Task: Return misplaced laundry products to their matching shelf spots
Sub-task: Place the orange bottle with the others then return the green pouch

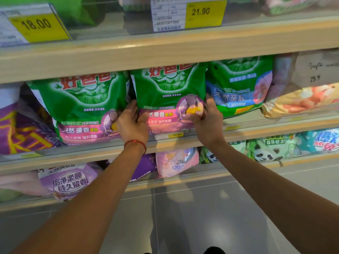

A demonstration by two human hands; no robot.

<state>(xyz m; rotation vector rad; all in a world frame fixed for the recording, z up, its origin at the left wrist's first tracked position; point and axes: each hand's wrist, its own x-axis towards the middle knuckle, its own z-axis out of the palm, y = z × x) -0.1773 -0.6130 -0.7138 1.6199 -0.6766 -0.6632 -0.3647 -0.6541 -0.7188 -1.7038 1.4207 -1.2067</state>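
**Head view: both hands on green detergent bag, middle shelf**

Green detergent bag (pixel 170 88) stood upright on the middle shelf (pixel 256 132). It was glossy soft plastic, pillow-shaped and lightly creased, with red characters at the top and a pink band with a lavender picture across the bottom. Its top edge was hidden behind the upper shelf board (pixel 165 50), so headroom looked small.

Left hand (pixel 133 123) gripped the bag's lower left edge, fingers (pixel 131 107) curled round behind it and thumb on the front. Right hand (pixel 207 121) gripped the lower right edge, fingers (pixel 209 103) curled round the side. A red string bracelet (pixel 135 143) sat on the left wrist.

A matching bag (pixel 82 99) with the same print stood just beside it on the left. A narrow dark gap ran between the two, where the left fingers went in. A green-and-blue bag (pixel 238 85) sat close on the right, against the right fingers. The slot was tight, with little room either side. A purple bag (pixel 22 129) stood far left; a peach-printed pack (pixel 300 101) and a brown cardboard box (pixel 315 68) stood far right.

Shelf boards were pale wood-look with straight front edges and a clear plastic rail along the front. The held bag's bottom edge sat behind that rail. Yellow price tags 18.00 (pixel 36 24) and 21.90 (pixel 200 11) hung on the upper shelf. The lower shelf held a pink pack (pixel 176 164), a panda-print pack (pixel 266 151) and a lilac bag (pixel 69 180). Grey matte floor tiles (pixel 183 217) lay open below the forearms.
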